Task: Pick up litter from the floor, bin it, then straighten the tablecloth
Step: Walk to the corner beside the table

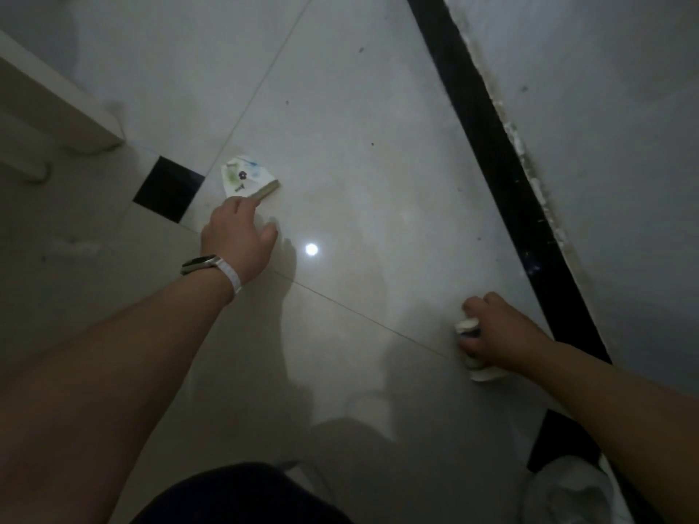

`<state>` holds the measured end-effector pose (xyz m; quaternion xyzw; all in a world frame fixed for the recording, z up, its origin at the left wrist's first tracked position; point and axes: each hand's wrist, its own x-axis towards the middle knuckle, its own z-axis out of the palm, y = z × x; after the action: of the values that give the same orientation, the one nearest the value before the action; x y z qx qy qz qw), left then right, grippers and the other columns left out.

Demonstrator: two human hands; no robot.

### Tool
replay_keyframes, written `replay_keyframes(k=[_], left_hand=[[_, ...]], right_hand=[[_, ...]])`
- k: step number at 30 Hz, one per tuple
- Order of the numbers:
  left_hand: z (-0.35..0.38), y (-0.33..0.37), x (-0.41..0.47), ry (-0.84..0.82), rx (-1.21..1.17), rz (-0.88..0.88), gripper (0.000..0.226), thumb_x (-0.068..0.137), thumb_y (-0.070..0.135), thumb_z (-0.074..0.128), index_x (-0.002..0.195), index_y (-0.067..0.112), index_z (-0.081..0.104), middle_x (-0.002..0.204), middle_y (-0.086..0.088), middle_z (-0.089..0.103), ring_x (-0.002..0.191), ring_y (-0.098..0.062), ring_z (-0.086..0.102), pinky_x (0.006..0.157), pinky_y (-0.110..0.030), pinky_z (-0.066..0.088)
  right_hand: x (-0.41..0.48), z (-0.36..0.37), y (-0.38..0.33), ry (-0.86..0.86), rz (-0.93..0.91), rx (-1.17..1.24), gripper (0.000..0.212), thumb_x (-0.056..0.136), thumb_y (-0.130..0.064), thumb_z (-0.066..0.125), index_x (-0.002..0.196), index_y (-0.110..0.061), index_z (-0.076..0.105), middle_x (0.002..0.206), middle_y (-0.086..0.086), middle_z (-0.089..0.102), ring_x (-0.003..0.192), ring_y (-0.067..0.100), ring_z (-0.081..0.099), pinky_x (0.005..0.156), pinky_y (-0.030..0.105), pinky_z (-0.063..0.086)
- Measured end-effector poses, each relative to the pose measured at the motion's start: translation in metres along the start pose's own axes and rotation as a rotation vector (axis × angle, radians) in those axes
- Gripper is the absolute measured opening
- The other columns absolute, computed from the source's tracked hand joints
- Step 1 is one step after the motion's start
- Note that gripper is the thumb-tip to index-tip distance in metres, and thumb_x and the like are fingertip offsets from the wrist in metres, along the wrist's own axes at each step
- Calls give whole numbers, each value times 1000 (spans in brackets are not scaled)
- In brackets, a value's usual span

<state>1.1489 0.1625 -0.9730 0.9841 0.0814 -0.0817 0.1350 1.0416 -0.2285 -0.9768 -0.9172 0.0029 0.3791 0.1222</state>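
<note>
A crumpled white wrapper with green and blue print lies on the pale tiled floor, beside a black inset tile. My left hand, with a watch on its wrist, reaches down at the wrapper's near edge; its fingertips touch the wrapper's tan folded strip, fingers apart. At the lower right, my right hand is closed around crumpled white paper litter, which sticks out above and below the fist and rests against the floor.
A black strip runs diagonally along the foot of the grey wall at the right. A pale furniture edge juts in at the upper left. A white bag-lined bin shows at the bottom right. My dark-clothed knee is at the bottom centre.
</note>
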Motion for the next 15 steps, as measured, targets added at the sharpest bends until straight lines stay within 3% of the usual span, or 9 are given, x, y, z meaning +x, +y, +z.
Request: replay_keyframes(k=[6, 9, 12, 15], left_hand=[[5, -13, 29, 73, -66, -163, 45, 89, 35, 53, 127, 11, 56, 130, -17, 51, 118, -36, 47, 94, -44, 41], [8, -15, 43, 74, -87, -248, 46, 91, 43, 48, 123, 10, 58, 127, -18, 50, 116, -36, 47, 92, -42, 41], [11, -17, 58, 48, -133, -352, 55, 92, 52, 44, 121, 8, 59, 127, -18, 51, 116, -36, 48, 94, -42, 41], [15, -19, 71, 44, -225, -439, 59, 86, 58, 49, 116, 7, 58, 123, -18, 55, 114, -37, 52, 92, -43, 45]], right_hand=[[31, -17, -55, 101, -31, 230, 55, 75, -31, 78, 123, -18, 56, 119, 7, 46, 91, 22, 52, 75, 25, 39], [41, -26, -83, 182, -58, 317, 51, 74, -30, 79, 119, -19, 59, 112, 2, 48, 98, 21, 55, 77, 22, 36], [47, -37, -106, 243, -45, 426, 46, 74, -32, 78, 114, -23, 57, 109, 0, 46, 91, 16, 51, 75, 24, 36], [54, -44, -121, 235, -6, 529, 57, 74, -32, 78, 124, -23, 51, 117, 1, 42, 91, 13, 47, 79, 25, 39]])
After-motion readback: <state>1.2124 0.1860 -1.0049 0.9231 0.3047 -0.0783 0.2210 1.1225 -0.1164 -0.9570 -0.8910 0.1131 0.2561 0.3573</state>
